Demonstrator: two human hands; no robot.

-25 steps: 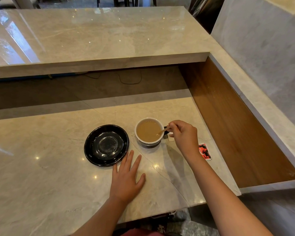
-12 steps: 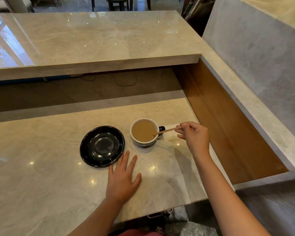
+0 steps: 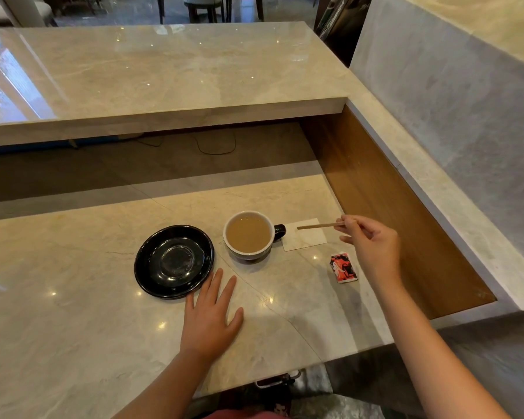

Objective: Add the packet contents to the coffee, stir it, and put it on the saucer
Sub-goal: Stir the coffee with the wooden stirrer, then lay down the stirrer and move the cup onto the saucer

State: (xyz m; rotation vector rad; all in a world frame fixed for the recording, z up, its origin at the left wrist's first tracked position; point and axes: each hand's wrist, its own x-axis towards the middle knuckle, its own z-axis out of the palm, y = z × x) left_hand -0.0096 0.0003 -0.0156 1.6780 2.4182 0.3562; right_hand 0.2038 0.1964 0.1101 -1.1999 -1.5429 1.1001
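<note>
A white-lined cup of milky coffee (image 3: 248,234) with a dark handle stands on the marble counter, just right of an empty black saucer (image 3: 174,261). My right hand (image 3: 371,246) pinches a thin wooden stir stick (image 3: 316,226) and holds it level above a white napkin (image 3: 304,235), right of the cup. The stick is out of the coffee. A red and black packet (image 3: 343,267) lies on the counter below my right hand. My left hand (image 3: 211,316) rests flat on the counter, fingers spread, beside the saucer's near right edge.
A raised marble ledge (image 3: 164,80) runs across the back, and a wooden side panel (image 3: 384,207) walls the counter on the right. The counter's front edge (image 3: 315,361) lies close to my body. Chairs stand far behind the ledge.
My right hand has lifted the stir stick out of the coffee and drawn it to the right, over the napkin. The packet has come into view. My left hand stays flat.
</note>
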